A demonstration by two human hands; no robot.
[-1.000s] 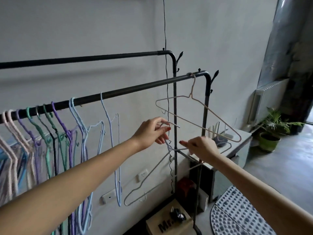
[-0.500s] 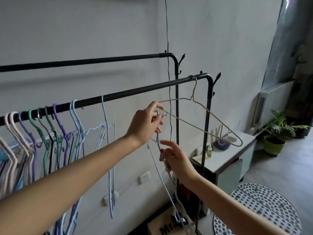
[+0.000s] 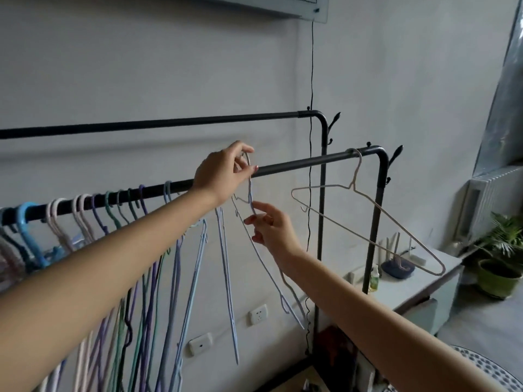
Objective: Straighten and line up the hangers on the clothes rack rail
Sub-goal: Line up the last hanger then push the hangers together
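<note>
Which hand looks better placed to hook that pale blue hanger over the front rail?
Probably the left hand: it pinches the pale blue hanger by its hook, right at the front rail. The right hand sits lower, at the hanger's neck, only steadying it.

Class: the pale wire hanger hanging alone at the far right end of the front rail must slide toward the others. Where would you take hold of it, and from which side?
Grip the pale hanger at its twisted neck just under the hook, coming from the left, where the front rail is bare. It hangs skewed, with the right shoulder low, so pulling a shoulder would probably swing it. The rack post stands close on its right.
</note>
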